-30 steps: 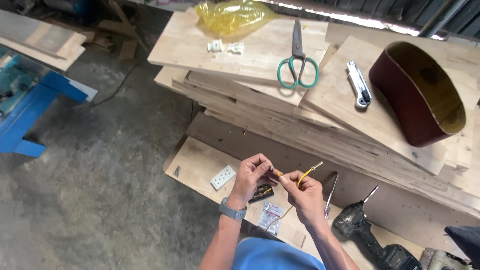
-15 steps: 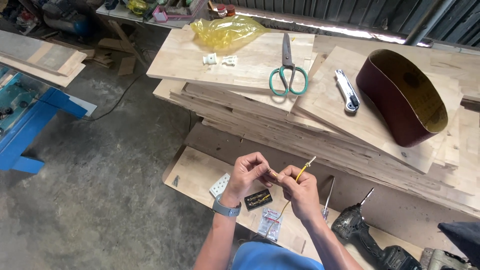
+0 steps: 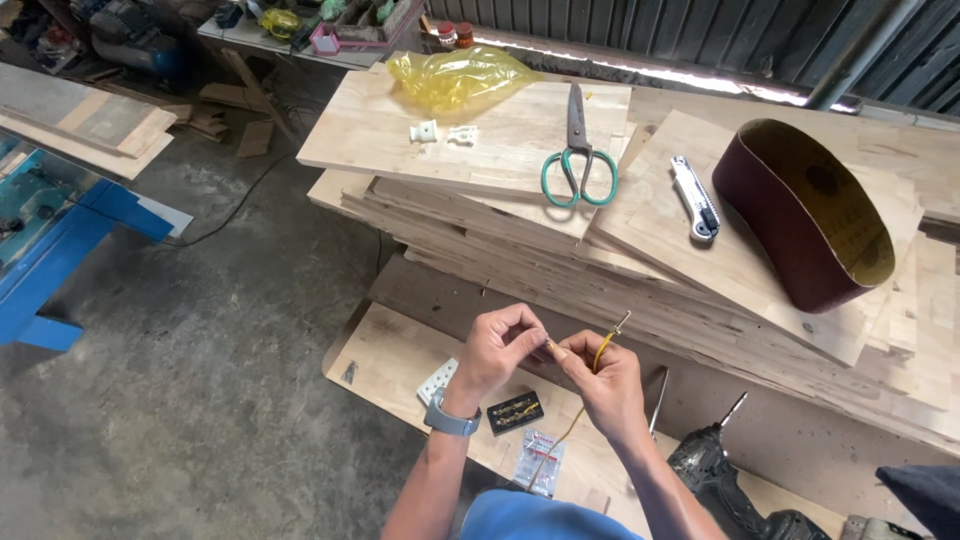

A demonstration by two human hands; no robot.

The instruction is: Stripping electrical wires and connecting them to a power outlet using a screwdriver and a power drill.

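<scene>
Both hands met over the low board (image 3: 400,350): the left hand (image 3: 497,347) and right hand (image 3: 600,380) each pinched the thin yellow wire (image 3: 601,349), which ran up-right from their fingertips, scissors (image 3: 577,150) lying well beyond.

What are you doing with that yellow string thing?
A person is working a thin yellow wire with both bare hands. The left hand and right hand pinch it together between the fingertips, above a low wooden board. One end of the wire pokes up past the right hand, and the rest hangs down. On the stacked boards behind lie green-handled scissors, a utility knife and a sanding belt. A drill sits to the right.
</scene>
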